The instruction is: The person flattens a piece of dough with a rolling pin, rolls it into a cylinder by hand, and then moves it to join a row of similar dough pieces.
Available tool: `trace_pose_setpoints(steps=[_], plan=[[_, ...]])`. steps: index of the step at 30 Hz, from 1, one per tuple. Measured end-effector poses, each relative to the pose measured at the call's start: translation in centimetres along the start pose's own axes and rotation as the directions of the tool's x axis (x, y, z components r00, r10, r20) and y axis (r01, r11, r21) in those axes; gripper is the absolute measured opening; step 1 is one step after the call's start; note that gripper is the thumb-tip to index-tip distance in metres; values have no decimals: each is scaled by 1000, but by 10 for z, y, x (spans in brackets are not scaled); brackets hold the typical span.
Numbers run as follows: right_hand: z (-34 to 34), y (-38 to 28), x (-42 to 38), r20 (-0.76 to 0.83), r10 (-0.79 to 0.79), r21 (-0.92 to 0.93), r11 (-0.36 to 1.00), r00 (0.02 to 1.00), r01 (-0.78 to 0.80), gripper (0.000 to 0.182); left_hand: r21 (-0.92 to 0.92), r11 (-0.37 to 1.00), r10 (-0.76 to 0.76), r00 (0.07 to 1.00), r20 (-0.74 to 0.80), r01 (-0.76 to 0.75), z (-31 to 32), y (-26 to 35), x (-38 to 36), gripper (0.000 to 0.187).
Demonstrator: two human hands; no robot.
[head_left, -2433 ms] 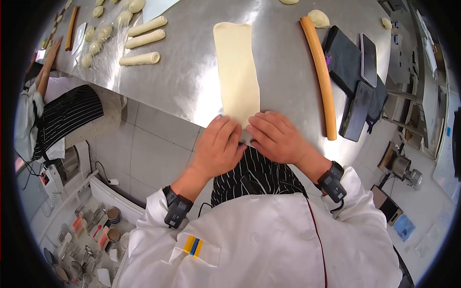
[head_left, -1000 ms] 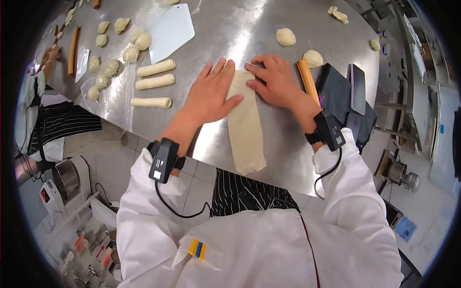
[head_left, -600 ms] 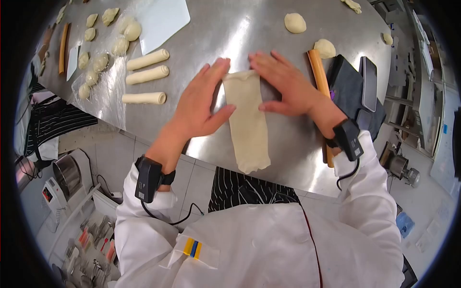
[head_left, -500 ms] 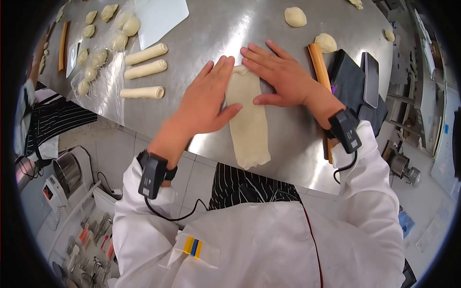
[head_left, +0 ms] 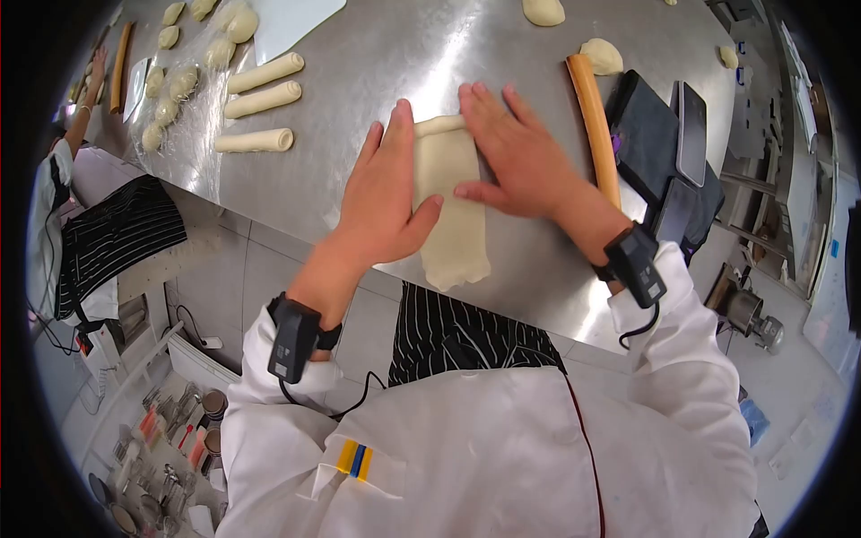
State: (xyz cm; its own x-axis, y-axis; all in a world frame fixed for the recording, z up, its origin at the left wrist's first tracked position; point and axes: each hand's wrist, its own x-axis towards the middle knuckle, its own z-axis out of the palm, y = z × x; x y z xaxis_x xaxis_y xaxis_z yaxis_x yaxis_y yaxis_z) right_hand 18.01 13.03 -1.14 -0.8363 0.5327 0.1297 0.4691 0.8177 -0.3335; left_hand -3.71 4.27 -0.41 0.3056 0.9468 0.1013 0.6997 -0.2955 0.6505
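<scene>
A long flat strip of dough (head_left: 456, 224) lies on the steel table, its far edge curled into a thin roll (head_left: 439, 125). My left hand (head_left: 384, 184) rests along the strip's left side, fingers stretched out at the left end of the roll, thumb over the dough. On the other side, my right hand (head_left: 518, 161) has its fingers outstretched at the right end of the roll, thumb reaching over the strip. To the left lie three rolled dough cylinders, the nearest one (head_left: 255, 141) set a little apart from the other two.
Right of my hands are a wooden rolling pin (head_left: 594, 134), a dough piece (head_left: 601, 56), a black case (head_left: 644, 125) and a phone (head_left: 690, 134). Dough balls (head_left: 184, 82) lie under plastic film at left, near a white sheet (head_left: 296, 20). Another person's hand (head_left: 95, 65) shows far left.
The dough's far edge has become a more even, straighter roll between my hands. My view has shifted slightly, and another person's arm has come into sight at far left.
</scene>
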Motion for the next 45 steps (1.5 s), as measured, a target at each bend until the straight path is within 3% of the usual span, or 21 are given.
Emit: trace_pose_setpoints(steps=[4, 6, 7, 9, 13, 16, 18, 20, 22, 24, 26, 29, 32, 34, 37, 39, 41, 42, 44, 45], plan=[[2, -16, -14, -7, 6, 142, 990, 1000, -5, 95, -2, 999, -49, 998, -32, 49, 8, 11, -9, 96], [3, -11, -15, -87, 90, 181, 981, 992, -73, 93, -206, 971, -142, 985, -100, 119, 7, 15, -10, 93], [2, -10, -15, -89, 83, 180, 981, 992, -66, 93, -203, 972, -143, 984, -106, 120, 7, 15, -11, 93], [-2, -9, -17, 48, -36, 43, 998, 998, 34, 90, -34, 998, -51, 998, -26, 50, 6, 14, -14, 89], [-9, 3, -12, 44, -114, 177, 979, 993, 104, 87, -136, 991, -8, 995, -101, -6, -2, 2, -25, 86], [-9, 13, 5, -35, -201, 236, 950, 979, 204, 88, -87, 986, 139, 990, -8, -139, -10, -12, -6, 78], [-11, 17, 3, 128, -334, 189, 933, 934, 307, 87, -88, 984, 161, 986, 34, -158, -15, -10, -20, 78], [-12, 19, -6, 73, -329, 254, 919, 942, 301, 87, -100, 979, 185, 980, 78, -177, -14, -14, -24, 77], [-8, 14, -12, 33, -320, 336, 896, 947, 292, 86, -141, 981, 119, 987, -110, -134, -8, -14, -27, 78], [-6, 14, -5, 22, -226, 123, 967, 974, 221, 83, -87, 989, 115, 991, -65, -121, -7, -8, -27, 78], [-2, 1, -21, 49, -242, 149, 961, 969, 232, 83, -40, 993, 111, 994, -15, -111, -6, 0, -34, 78], [-4, -4, -26, 42, -257, 197, 950, 966, 244, 84, -126, 989, 76, 997, 2, -76, -5, 9, -45, 79], [-8, 6, -19, 47, -278, 179, 947, 959, 266, 84, -35, 989, 138, 987, -85, -141, -6, 5, -35, 82], [-9, 5, -22, 81, -305, 132, 947, 949, 293, 84, -90, 983, 164, 986, 27, -161, -3, 1, -38, 81], [-12, 3, -36, 106, -380, 224, 910, 919, 350, 82, -215, 967, 145, 989, 14, -139, 0, 14, -68, 79], [-8, -1, -38, -3, -233, 238, 944, 973, 227, 79, -259, 956, 130, 991, -41, -136, 4, 11, -66, 76], [-8, -4, -32, 11, -243, 199, 951, 970, 236, 78, -114, 984, 125, 989, -79, -133, 0, 9, -49, 76], [-8, -6, -34, 60, -302, 148, 945, 951, 291, 77, -135, 984, 118, 993, 20, -114, -2, 8, -51, 75], [-9, -11, -39, 112, -359, 97, 932, 927, 350, 76, -149, 981, 127, 992, 17, -123, -1, 11, -67, 75], [-9, -18, -46, 81, -356, 196, 921, 931, 336, 77, -162, 978, 138, 990, 13, -134, -2, 14, -69, 74]])
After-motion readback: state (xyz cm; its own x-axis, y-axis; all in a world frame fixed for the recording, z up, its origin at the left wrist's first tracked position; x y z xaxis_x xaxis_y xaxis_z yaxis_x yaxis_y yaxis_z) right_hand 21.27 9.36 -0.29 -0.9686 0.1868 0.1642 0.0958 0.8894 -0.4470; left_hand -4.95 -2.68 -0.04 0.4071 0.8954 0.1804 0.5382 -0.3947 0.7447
